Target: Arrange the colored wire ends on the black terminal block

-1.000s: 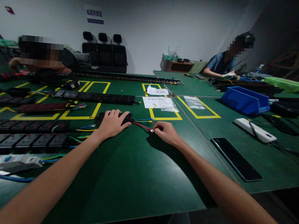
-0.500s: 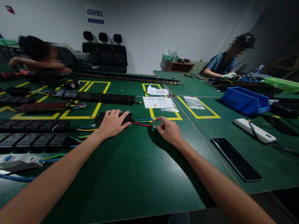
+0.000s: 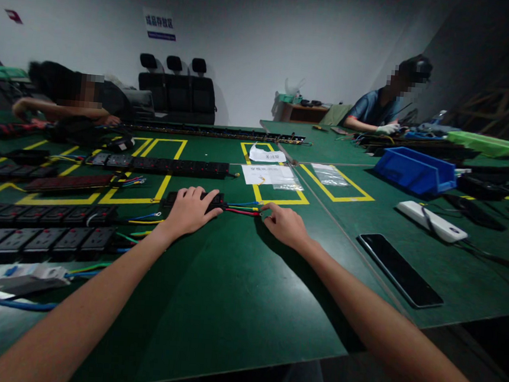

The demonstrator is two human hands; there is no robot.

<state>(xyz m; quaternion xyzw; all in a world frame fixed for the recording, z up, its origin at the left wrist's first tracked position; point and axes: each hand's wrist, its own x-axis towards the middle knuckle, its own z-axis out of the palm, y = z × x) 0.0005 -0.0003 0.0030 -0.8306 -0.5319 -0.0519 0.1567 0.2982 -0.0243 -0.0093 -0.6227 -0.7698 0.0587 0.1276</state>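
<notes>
My left hand point(image 3: 194, 210) rests over a short black socket strip point(image 3: 171, 198), its fingers curled over the far side and the thumb along the near side. Blue, yellow-green and red wires point(image 3: 241, 211) run right from the strip. At their tipped ends is my right hand point(image 3: 285, 223), its thumb and index finger drawn together at the terminals. The fingertips hide part of the wire ends.
More socket strips point(image 3: 65, 240) with loose wires lie at the left. Papers point(image 3: 269, 175) are beyond my hands. On the right are a phone point(image 3: 399, 269), a white power strip point(image 3: 432, 221) and a blue bin point(image 3: 414, 171). Two people sit across the table point(image 3: 207, 329).
My right hand has shifted slightly, its fingers closing in on the wire ends. My left hand stays on the black strip. The view has moved very little.
</notes>
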